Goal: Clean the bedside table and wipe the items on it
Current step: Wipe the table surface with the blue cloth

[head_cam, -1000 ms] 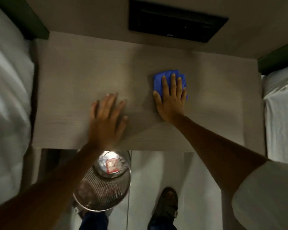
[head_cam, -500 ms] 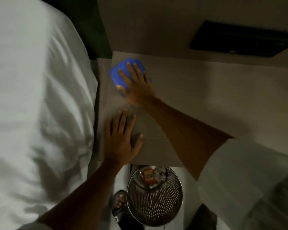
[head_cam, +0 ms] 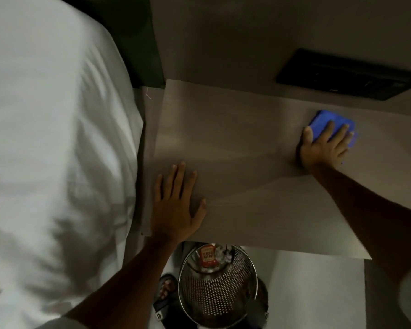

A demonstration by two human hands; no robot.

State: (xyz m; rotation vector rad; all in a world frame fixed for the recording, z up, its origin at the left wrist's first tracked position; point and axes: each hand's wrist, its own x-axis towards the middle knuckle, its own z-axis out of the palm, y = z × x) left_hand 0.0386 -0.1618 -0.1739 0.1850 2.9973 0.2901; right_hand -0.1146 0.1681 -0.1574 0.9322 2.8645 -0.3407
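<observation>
Bedside table (head_cam: 259,186), right hand (head_cam: 323,148) flat on blue cloth (head_cam: 323,121)

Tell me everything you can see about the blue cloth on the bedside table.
The cloth is bright blue, soft-looking and folded into a small thick pad with rounded corners. It lies flat on the table toward the back edge, close to the wall and just below the dark wall panel. The right hand presses down on it, fingers spread across its near half, so only the far part and a strip at the right edge show. Nothing else touches it.
</observation>
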